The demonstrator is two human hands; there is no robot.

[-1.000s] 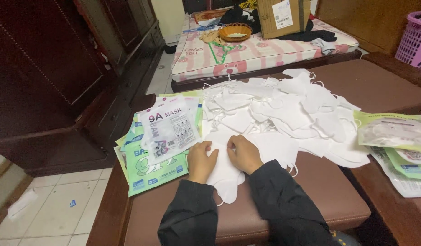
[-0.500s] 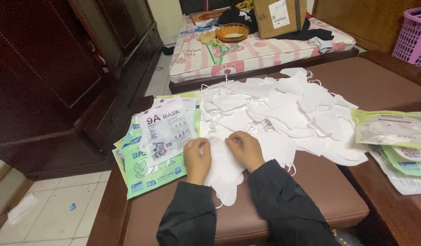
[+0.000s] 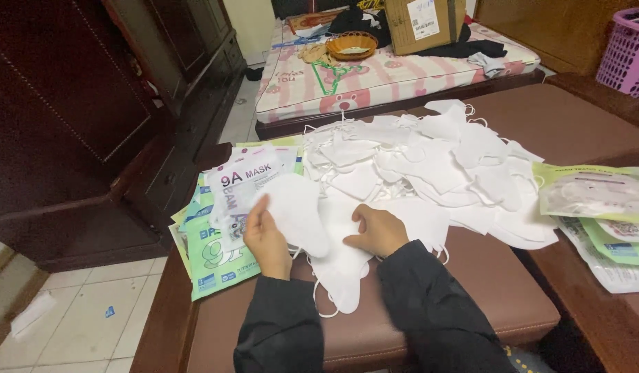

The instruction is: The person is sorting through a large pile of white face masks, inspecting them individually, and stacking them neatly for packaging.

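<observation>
My left hand (image 3: 265, 238) holds a white face mask (image 3: 296, 211) lifted a little off the brown cushioned seat (image 3: 499, 304). My right hand (image 3: 379, 230) presses flat on a small stack of white masks (image 3: 340, 276) lying in front of me. Behind both hands spreads a large loose pile of white masks (image 3: 430, 159) with thin ear loops. To the left lies a stack of green and clear mask packets (image 3: 219, 228), right beside my left hand.
More mask packets (image 3: 596, 200) lie at the right on the wooden edge. A dark wooden cabinet (image 3: 70, 117) stands on the left over tiled floor. Behind is a patterned mattress (image 3: 374, 72) with a cardboard box (image 3: 419, 24), an orange bowl (image 3: 352, 45) and a pink basket (image 3: 627, 52).
My left hand has lifted off the stack with one white mask and moved left toward the packets. My right hand stays pressed on the stack.
</observation>
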